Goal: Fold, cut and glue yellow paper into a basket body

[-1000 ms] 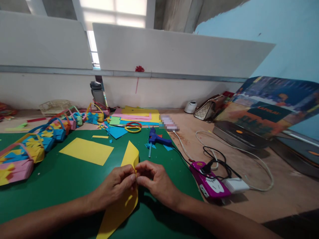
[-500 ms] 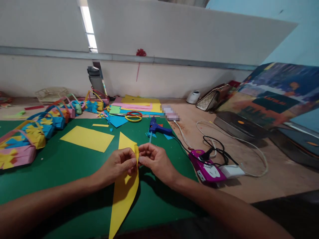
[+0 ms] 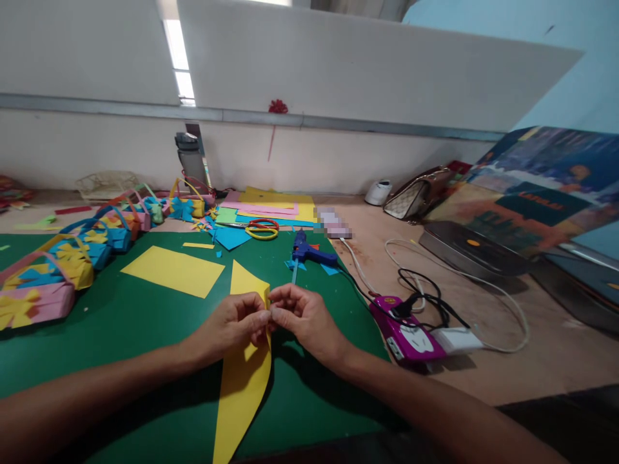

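A sheet of yellow paper (image 3: 242, 386) stands partly raised over the green mat (image 3: 159, 322), its right edge bent up into a narrow fold. My left hand (image 3: 242, 319) pinches that edge between thumb and fingers. From the other side, my right hand (image 3: 300, 316) grips the same fold, the two thumbs almost touching. Flat on the mat to the left lies a second yellow sheet (image 3: 174, 270). Beyond my right hand rests a blue glue gun (image 3: 309, 251) with a glue stick at its back. The fingertips partly hide the fold.
Small paper baskets (image 3: 106, 235) with paper flowers line the left side. Scissors (image 3: 262, 229) lie by stacked coloured paper (image 3: 271, 203) at the back. On the right are a purple power strip (image 3: 406, 332), tangled cables (image 3: 435, 299) and a dark case (image 3: 474, 248).
Both hands stay on the yellow paper's fold, the thumbs now slightly closer together. The whole view has shifted a little; the objects on the table lie where they were.
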Demonstrator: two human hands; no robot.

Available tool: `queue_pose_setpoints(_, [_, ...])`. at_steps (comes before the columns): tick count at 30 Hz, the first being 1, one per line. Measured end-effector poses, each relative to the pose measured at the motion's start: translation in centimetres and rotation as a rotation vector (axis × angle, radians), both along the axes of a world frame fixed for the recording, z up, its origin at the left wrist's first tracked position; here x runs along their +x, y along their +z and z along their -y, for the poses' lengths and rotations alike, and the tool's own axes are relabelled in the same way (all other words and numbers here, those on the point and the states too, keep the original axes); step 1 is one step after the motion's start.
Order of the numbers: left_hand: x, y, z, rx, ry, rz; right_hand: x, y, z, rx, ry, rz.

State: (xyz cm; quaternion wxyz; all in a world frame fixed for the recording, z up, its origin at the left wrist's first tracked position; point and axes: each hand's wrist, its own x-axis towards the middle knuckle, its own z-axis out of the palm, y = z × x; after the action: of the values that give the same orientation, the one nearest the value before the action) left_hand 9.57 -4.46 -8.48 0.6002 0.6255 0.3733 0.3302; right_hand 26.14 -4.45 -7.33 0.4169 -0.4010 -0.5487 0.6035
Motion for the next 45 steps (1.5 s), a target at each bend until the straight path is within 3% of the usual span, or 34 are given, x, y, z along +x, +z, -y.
queue_pose_setpoints(20, [0.1, -1.0, 0.0, -0.063, -0.038, 0.103, 0.1, -0.4, 0.0, -0.032, 0.016, 0.007])
queue_pose_setpoints(26, [0.0, -1.2, 0.1, 0.083, -0.04, -0.018, 0.1, -0.5, 0.0, -0.031, 0.011, 0.024])
queue_pose_setpoints(30, [-0.1, -1.2, 0.5, 0.264, -0.041, -0.112, -0.1, -0.3, 0.3, 0.045, -0.012, 0.101])
queue_pose_setpoints(33, [-0.1, -0.7, 0.8, 0.32, -0.031, -0.158, -0.1, -0.2, 0.5, 0.084, -0.011, 0.084])
queue_pose_setpoints(38, [-1.0, 1.1, 1.4, 0.385, 0.101, -0.186, 0.3, 0.8, 0.3, 0.137, -0.107, 0.064])
queue_pose_setpoints(42, [-4.2, 2.0, 1.9, 0.359, 0.343, -0.171, 1.9, 2.3, 0.2, 0.142, -0.201, 0.086])
queue_pose_setpoints(45, [-7.5, 1.6, 2.3, 0.238, 0.547, -0.13, 3.5, 2.9, 0.4, 0.111, -0.264, 0.133])
